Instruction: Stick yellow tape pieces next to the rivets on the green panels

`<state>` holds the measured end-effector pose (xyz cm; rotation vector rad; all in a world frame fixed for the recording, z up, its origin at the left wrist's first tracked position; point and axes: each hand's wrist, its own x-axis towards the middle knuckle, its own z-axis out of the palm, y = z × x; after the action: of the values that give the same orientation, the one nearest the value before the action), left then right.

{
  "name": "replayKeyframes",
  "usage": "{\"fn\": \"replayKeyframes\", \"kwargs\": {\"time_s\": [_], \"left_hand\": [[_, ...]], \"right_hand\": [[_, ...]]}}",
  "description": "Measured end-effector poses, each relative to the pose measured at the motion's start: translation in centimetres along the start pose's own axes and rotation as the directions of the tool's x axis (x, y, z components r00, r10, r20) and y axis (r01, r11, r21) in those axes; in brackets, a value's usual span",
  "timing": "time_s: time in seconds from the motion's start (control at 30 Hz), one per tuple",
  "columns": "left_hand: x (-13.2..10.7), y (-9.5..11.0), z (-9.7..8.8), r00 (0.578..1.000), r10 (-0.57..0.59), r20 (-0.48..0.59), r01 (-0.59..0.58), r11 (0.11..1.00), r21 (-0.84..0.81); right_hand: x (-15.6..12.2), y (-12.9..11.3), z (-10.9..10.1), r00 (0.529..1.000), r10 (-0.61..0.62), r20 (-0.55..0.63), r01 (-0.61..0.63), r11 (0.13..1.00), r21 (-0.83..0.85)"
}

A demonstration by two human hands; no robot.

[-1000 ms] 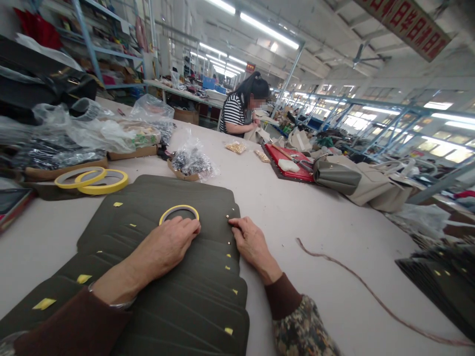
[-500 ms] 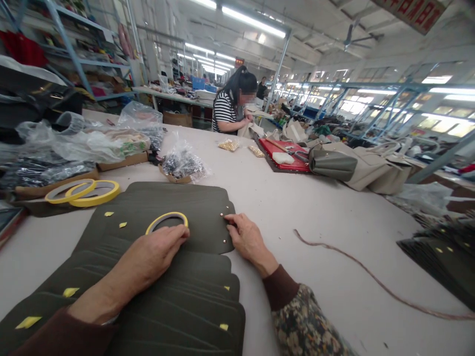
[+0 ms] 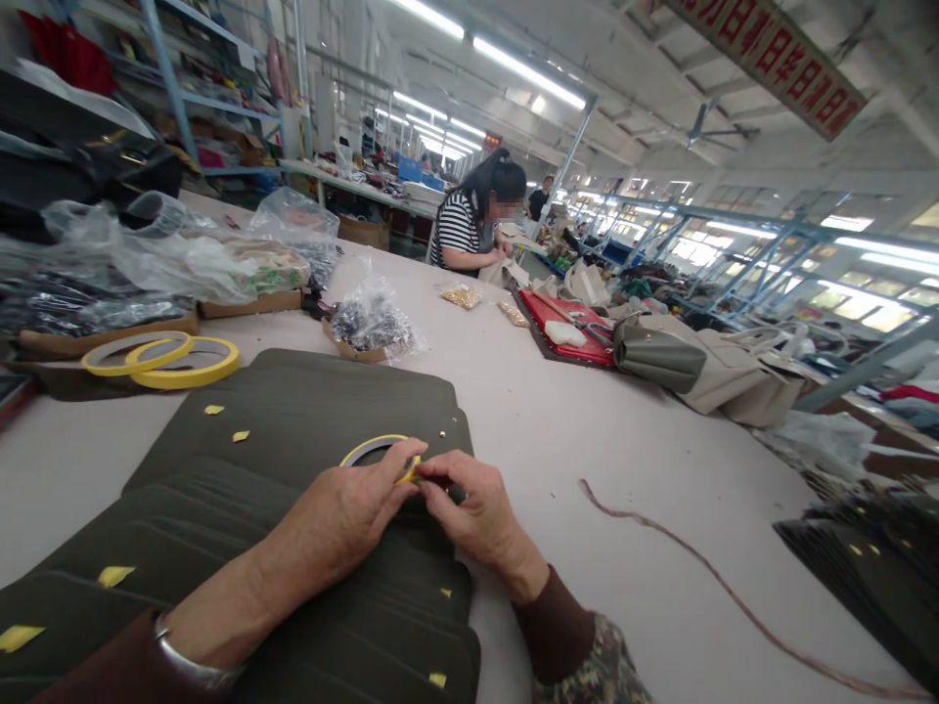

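My left hand (image 3: 341,513) is closed around a roll of yellow tape (image 3: 365,447), held over a dark green panel (image 3: 344,391). My right hand (image 3: 480,508) meets it at the roll's right side, thumb and forefinger pinched on the tape's edge. The exact bit between those fingertips is mostly hidden. Near the panel's right edge sits a small shiny stud (image 3: 442,433). Little yellow tape pieces (image 3: 241,436) stick to this panel. More dark green panels (image 3: 293,626), also with tape bits, overlap nearer to me.
Two more yellow tape rolls (image 3: 187,364) lie at the left, beside plastic-wrapped parts (image 3: 176,269). A bag of dark parts (image 3: 374,328) stands beyond the panels. A brown cord (image 3: 682,548) and stacked dark panels (image 3: 866,557) are at right. A person (image 3: 469,220) works across the table.
My left hand has moved right with the tape roll. My right hand has left the panel's studded edge and come to pinch the tape. The view has shifted slightly.
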<state>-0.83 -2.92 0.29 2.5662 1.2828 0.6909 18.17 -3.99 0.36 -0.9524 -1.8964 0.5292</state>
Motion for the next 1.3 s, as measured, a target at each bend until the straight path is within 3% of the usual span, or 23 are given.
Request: {"fn": "replayKeyframes", "kwargs": {"time_s": [0.17,0.37,0.47,0.57,0.67,0.77,0.87,0.97,1.13,1.2,1.3], "left_hand": [[-0.1,0.2,-0.3,0.999,0.033,0.039,-0.034,0.999,0.019],[-0.1,0.6,-0.4,0.992,-0.042,0.12,0.041,0.999,0.011],[-0.1,0.8,-0.4,0.995,-0.058,0.075,0.059,0.998,-0.011],[0.1,1.1,-0.5,0.999,-0.036,0.005,0.036,0.999,-0.028],[0.1,1.6,-0.4,0.995,0.033,-0.094,-0.037,0.998,-0.047],[0.0,1.9,-0.2,0.987,0.068,-0.147,-0.076,0.996,-0.049],[0.0,1.9,0.0,1.0,0.014,0.005,-0.014,1.0,0.015],[0.1,1.8,0.1,0.979,-0.074,0.192,0.048,0.989,0.138],[0.3,2.0,0.1,0.956,-0.091,0.28,0.035,0.98,0.198],[0.3,2.0,0.2,0.952,-0.092,0.29,0.035,0.98,0.194],[0.4,1.9,0.2,0.949,-0.09,0.303,0.035,0.982,0.185]], "right_hand": [[-0.3,0.3,0.6,0.996,-0.082,-0.039,0.078,0.993,-0.09],[-0.6,0.5,1.1,0.982,-0.163,-0.099,0.133,0.958,-0.253],[-0.6,0.1,1.2,0.988,-0.078,-0.136,0.044,0.971,-0.236],[-0.4,-0.6,1.3,0.972,0.177,-0.156,-0.192,0.977,-0.09],[0.0,-1.0,1.2,0.85,0.522,-0.066,-0.499,0.839,0.216],[0.4,-0.2,0.2,0.698,0.716,-0.01,-0.647,0.638,0.418],[0.3,1.2,-1.3,0.625,0.772,0.112,-0.738,0.539,0.405],[-0.1,2.2,-2.3,0.589,0.775,0.228,-0.799,0.517,0.308],[-0.8,2.4,-2.2,0.603,0.758,0.248,-0.797,0.586,0.147],[-1.0,2.2,-2.1,0.639,0.73,0.243,-0.762,0.645,0.068],[-1.2,1.9,-1.8,0.738,0.642,0.207,-0.645,0.762,-0.063]]}}
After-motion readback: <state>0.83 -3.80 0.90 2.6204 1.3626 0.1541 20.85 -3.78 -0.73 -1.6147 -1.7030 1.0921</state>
